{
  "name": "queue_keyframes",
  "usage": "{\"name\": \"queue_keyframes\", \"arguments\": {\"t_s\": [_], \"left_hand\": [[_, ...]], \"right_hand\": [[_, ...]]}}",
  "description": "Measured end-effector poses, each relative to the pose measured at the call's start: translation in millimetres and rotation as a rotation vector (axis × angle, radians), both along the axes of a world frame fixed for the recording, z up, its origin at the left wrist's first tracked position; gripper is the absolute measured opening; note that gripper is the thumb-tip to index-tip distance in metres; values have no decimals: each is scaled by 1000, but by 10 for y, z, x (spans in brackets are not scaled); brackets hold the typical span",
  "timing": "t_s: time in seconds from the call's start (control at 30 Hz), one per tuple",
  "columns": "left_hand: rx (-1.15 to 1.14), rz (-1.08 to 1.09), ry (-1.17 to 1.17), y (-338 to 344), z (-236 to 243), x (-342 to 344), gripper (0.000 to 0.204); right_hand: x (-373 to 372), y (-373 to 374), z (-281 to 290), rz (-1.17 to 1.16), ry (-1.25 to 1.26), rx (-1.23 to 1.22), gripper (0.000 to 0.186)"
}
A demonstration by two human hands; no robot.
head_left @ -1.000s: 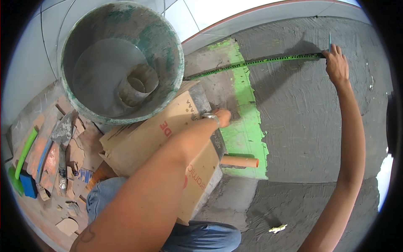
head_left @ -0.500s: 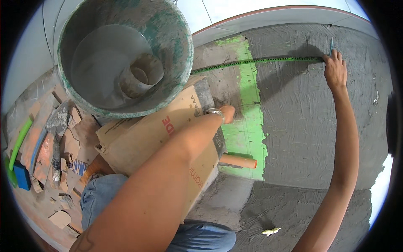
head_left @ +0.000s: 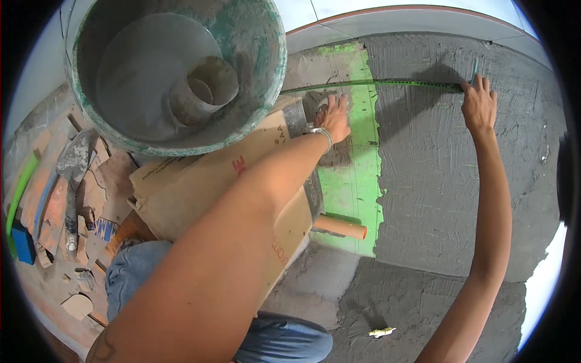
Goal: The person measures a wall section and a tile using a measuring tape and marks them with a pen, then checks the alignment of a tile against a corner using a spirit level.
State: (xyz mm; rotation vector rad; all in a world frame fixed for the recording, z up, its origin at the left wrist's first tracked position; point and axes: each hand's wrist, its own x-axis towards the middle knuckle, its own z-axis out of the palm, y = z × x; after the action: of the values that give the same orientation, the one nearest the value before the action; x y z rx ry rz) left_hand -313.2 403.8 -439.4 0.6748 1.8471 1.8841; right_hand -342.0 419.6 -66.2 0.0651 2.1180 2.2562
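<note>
A thin green measuring tape (head_left: 417, 84) stretches across the far part of the floor, from beside the bucket toward the right. My right hand (head_left: 480, 106) pinches its far-right stretch, with a slim blue-green stick (head_left: 475, 66) jutting up past the fingers. Just below the tape, my left hand (head_left: 334, 120) lies with its fingers stretched and spread over the bare floor beside a bright green painted strip (head_left: 363, 163). It grips nothing; whether its fingertips touch the tape is unclear. Rough grey mortar (head_left: 436, 181) covers the floor under my right arm.
A large green bucket (head_left: 175, 148) of grey liquid, with a scoop-like container (head_left: 193, 91) inside, stands far left. A cardboard box (head_left: 206, 187) lies under my left forearm. An orange pipe (head_left: 344, 227) sticks out. Left are a trowel (head_left: 74, 166), blue block (head_left: 23, 245) and tile scraps.
My left hand has moved away from me toward the tape, and its curled fingers have spread out. My right hand keeps nearly the same place on the floor. The whole view has shifted slightly.
</note>
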Motion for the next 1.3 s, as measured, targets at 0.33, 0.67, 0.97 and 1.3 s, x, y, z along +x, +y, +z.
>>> {"name": "queue_keyframes", "arguments": {"t_s": [0.33, 0.67, 0.97, 1.3], "left_hand": [[9, 46, 115, 10, 171, -214, 98], [-24, 48, 164, -9, 220, -377, 104], [-141, -109, 192, 49, 185, -481, 104], [-205, -103, 237, 167, 160, -503, 103]], "right_hand": [[-26, -47, -83, 35, 6, 39, 36], [17, -66, -115, -9, -3, 41, 36], [35, -85, -217, -40, 31, 90, 39], [83, -1, -172, -11, -1, 99, 44]]}}
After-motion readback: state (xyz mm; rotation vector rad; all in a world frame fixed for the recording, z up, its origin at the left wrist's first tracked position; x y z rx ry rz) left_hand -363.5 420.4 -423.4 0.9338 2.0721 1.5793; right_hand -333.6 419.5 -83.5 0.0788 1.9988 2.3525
